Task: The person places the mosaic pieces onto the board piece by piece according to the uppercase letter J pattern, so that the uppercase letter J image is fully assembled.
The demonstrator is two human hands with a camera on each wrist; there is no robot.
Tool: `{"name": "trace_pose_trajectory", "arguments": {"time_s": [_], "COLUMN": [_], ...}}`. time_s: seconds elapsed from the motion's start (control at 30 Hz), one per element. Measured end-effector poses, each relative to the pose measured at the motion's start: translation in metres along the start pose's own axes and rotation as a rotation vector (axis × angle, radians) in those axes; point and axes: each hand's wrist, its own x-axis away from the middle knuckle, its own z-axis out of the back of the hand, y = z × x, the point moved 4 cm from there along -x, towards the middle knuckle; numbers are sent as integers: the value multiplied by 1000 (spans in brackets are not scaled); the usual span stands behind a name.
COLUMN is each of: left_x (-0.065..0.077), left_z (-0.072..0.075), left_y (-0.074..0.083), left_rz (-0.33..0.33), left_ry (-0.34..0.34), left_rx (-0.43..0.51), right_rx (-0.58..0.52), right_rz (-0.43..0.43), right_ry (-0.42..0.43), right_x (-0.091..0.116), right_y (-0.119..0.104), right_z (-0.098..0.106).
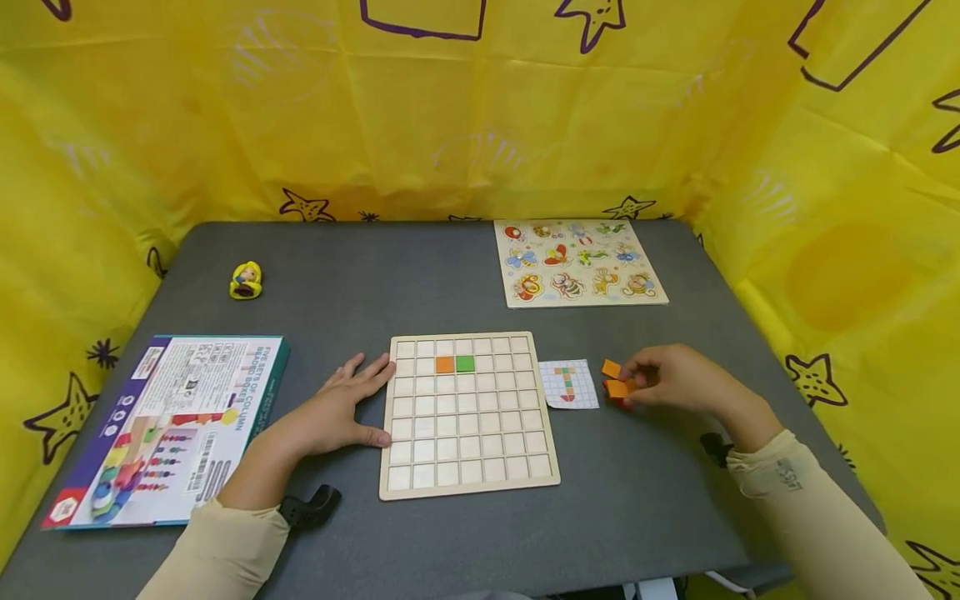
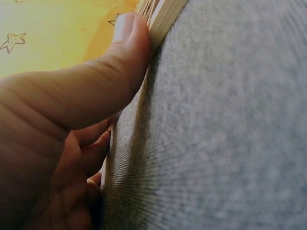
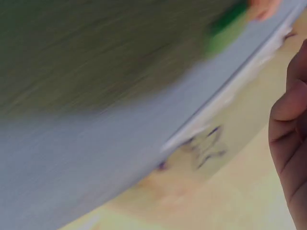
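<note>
A wooden grid board [image 1: 393,493] lies in the middle of the table, with an orange square block [image 1: 446,364] and a green one [image 1: 465,363] side by side in its second row. Spread along the board's left edge, my left hand [image 1: 345,408] touches it with fingertips and thumb; in the left wrist view the thumb [image 2: 110,72] presses the board's side [image 2: 168,21]. Right of the board, my right hand [image 1: 675,379] pinches an orange block [image 1: 619,389] beside another orange block [image 1: 611,368]. Something red shows underneath. The right wrist view is blurred.
A small pattern card [image 1: 551,396] lies against the board's right edge. Behind it is an insect puzzle board [image 1: 585,296]. At left are a boxed toy set [image 1: 180,417] and a small yellow figure [image 1: 246,281]. Yellow cloth [image 1: 450,125] surrounds the table.
</note>
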Motion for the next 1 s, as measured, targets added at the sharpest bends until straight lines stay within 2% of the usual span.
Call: {"name": "trace_pose_trajectory", "arguments": {"time_s": [0.23,0.37,0.57,1.0], "left_x": [-1,-4,-5,0], "left_z": [-1,-4,-3,-1], "left_y": [2,4,7,1], "left_rz": [-2,-7,-12,25], "left_ry": [2,-2,-5,-13], "left_rx": [1,1,8,15], "right_rx": [13,44,81,91], "right_rz": [183,210,190,165], "right_ry": [-13,-45,-78,-110], "right_x": [-67,-99,-124,-136], "right_y": [-77,-103,-118,-126], "right_z": [-17,-33,-48,-53]}}
